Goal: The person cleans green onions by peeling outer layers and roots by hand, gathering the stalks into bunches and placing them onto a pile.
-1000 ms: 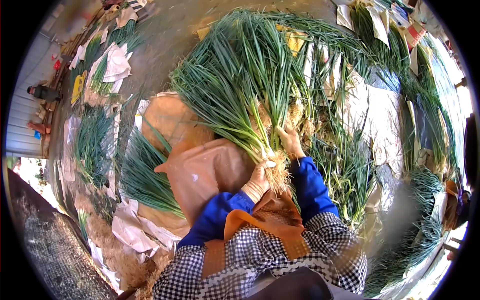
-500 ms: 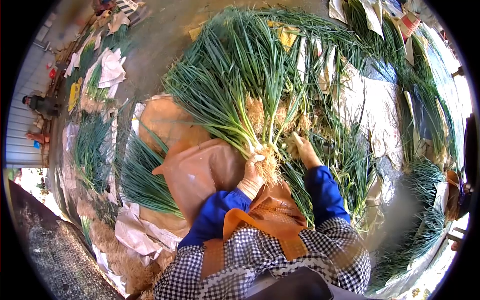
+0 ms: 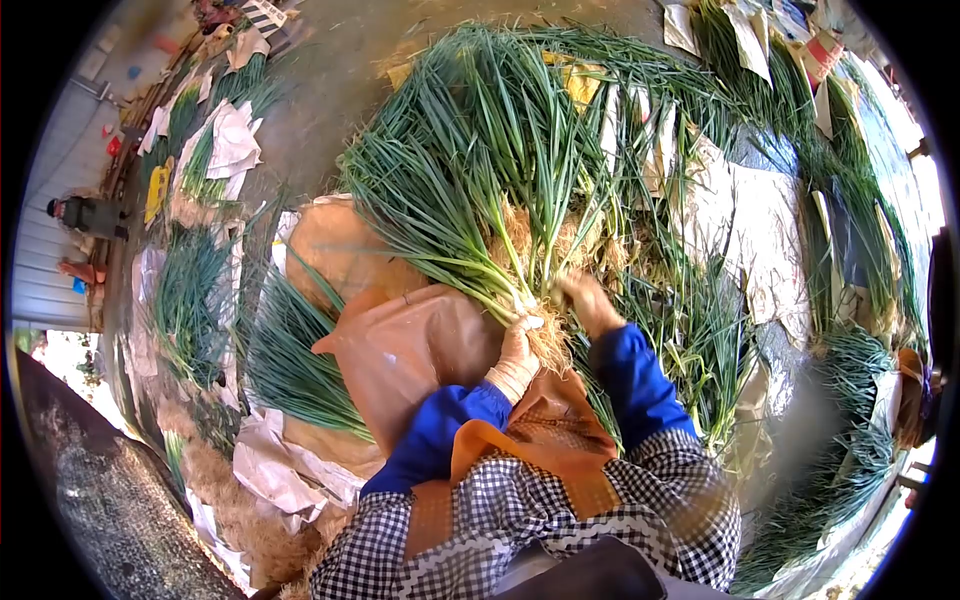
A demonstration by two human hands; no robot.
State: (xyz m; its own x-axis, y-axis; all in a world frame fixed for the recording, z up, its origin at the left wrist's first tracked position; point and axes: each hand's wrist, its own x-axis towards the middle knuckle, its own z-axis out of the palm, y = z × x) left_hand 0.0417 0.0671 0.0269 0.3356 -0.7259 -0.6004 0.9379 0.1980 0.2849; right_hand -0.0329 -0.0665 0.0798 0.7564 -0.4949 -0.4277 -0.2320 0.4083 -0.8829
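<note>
Bunch of green onions (image 3: 475,190) is staying clenched in the left hand (image 3: 517,350), so remaining supported, while I am remotely watching the right hand (image 3: 590,302) swinging back beside it, grip too blurred to tell.

The grey-brown floor (image 3: 325,110) was strewn with long-leaved green plants (image 3: 690,340), thickly on the right and in separate bunches (image 3: 185,300) down the left, one partly under a pale sheet (image 3: 235,135). A wrinkled whitish sack (image 3: 760,235) lay spread among those on the right; at lower left, tan fibrous litter (image 3: 225,490) lay beside a crumpled pinkish sheet (image 3: 275,460).
</note>
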